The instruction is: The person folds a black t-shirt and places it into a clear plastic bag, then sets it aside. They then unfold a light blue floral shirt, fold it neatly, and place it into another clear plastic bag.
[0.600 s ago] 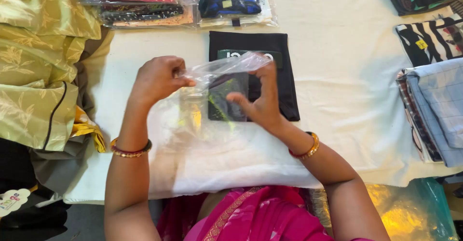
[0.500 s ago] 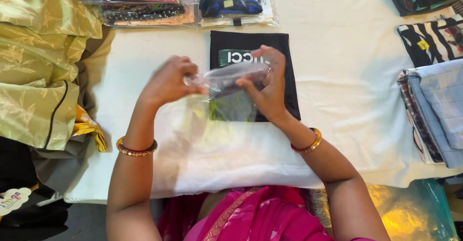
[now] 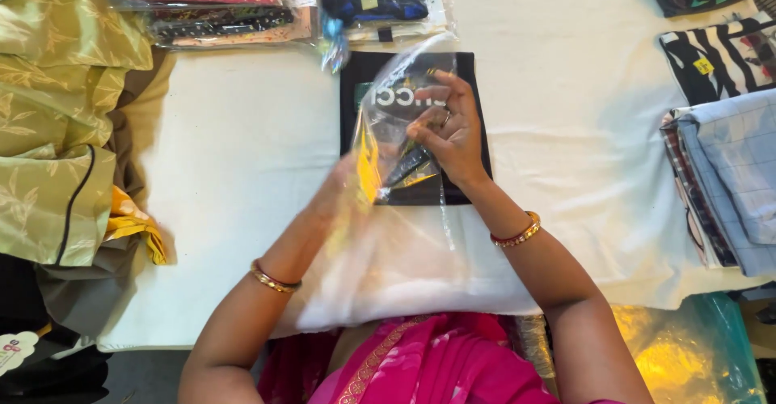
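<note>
Clear, crinkly plastic bag (image 3: 396,141) is pinched at its upper edge by our right hand (image 3: 449,133); our left hand (image 3: 343,194) sits inside, its grip blurred. Feather-light, limp, slippery: hold the mouth edges. At twelve o'clock lies a black folded garment (image 3: 469,88) on the white worktop (image 3: 242,153).

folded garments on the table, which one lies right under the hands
The black folded garment at the table's centre, partly behind the clear plastic bag that the right hand holds. The others sit apart: packaged stacks at the far edge, green fabric left, striped and checked piles right.
</note>
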